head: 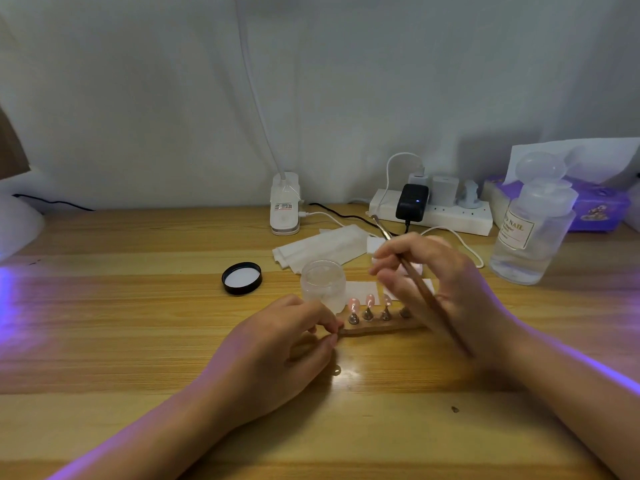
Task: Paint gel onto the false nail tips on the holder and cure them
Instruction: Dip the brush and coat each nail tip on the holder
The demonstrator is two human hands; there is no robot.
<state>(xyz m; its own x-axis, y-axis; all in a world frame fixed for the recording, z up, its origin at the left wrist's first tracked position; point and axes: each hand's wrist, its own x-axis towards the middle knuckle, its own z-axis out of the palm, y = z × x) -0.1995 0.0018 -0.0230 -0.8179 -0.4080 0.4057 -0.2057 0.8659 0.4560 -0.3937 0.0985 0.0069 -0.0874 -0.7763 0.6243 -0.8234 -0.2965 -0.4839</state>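
A brown wooden holder (377,328) lies on the desk with several pink false nail tips (370,300) standing on metal pegs. My left hand (287,344) pinches the holder's left end between thumb and fingers. My right hand (436,282) hovers over the holder's right end and grips a thin brush (415,282), its wooden handle slanting down to the right and its metal end pointing up and left. My right hand hides the holder's right part. An open clear gel jar (322,282) stands just behind the holder.
The jar's black lid (241,278) lies to the left. White wipes (322,249), a lamp base (284,206), a power strip (433,211) with plugs, a clear bottle (533,233) and a purple tissue box (595,206) sit behind. A white curing lamp (17,226) glows violet at far left.
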